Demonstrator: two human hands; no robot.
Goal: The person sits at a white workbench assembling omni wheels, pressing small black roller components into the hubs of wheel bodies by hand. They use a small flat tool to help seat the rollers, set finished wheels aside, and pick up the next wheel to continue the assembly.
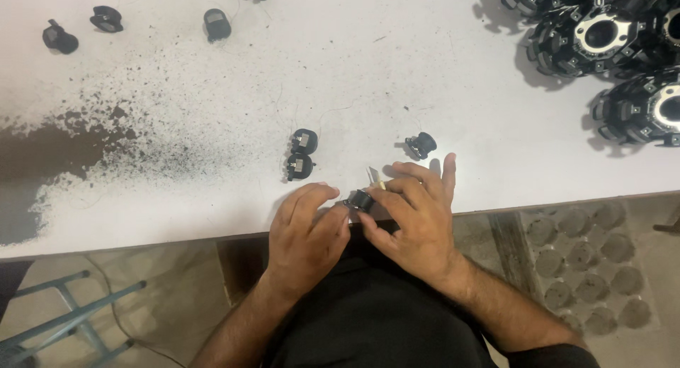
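1. Small black part (361, 199) sits at the near edge of the white counter (212, 70), pinched between both hands.
2. Left hand (307, 230): fingers curled, tips pressed onto the part's left side.
3. Right hand (418, 212): thumb and forefinger grip the part's right side, other fingers spread flat on the counter.
4. A thin pale blade-like tool (373, 175) pokes out just behind the part, by the right fingers.
5. 2 matching black pieces (301, 154) lie touching each other, near the left hand; 1 more (421, 145) beyond the right.
6. Black ring assemblies (602, 35) piled far right. Dark speckled stain (64, 141) on the left.
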